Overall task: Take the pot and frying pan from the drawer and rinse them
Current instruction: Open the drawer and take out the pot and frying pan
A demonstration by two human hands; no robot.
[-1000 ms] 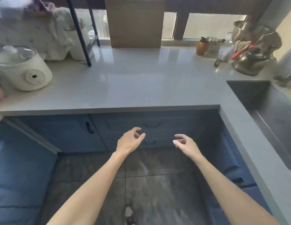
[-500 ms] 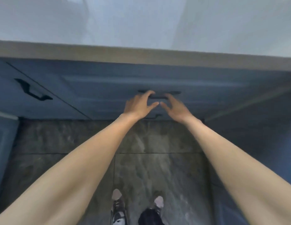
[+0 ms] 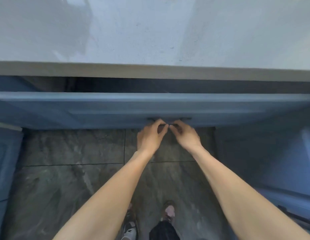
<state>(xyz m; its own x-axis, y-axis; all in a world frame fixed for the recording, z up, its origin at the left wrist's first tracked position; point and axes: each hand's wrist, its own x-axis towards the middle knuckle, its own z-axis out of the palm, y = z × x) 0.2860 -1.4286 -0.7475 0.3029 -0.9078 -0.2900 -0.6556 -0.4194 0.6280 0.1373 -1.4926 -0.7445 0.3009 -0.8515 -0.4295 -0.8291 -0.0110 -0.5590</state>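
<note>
Pulled partway from under the countertop [image 3: 150, 35], the blue drawer [image 3: 107, 110] now shows a gap; left hand [image 3: 150, 136] and right hand [image 3: 186, 136] grip its handle [image 3: 186, 118], fingers curled.

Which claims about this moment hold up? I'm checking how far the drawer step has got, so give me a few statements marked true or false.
1. The left hand and right hand both grip the drawer handle. True.
2. The drawer is fully shut. False: a dark gap shows between the drawer front and the countertop edge, so it stands partly open.
3. A pot shows inside the opening. False: the gap is dark and no cookware can be made out.
4. The person's shoes stand on a dark tiled floor. True.
</note>
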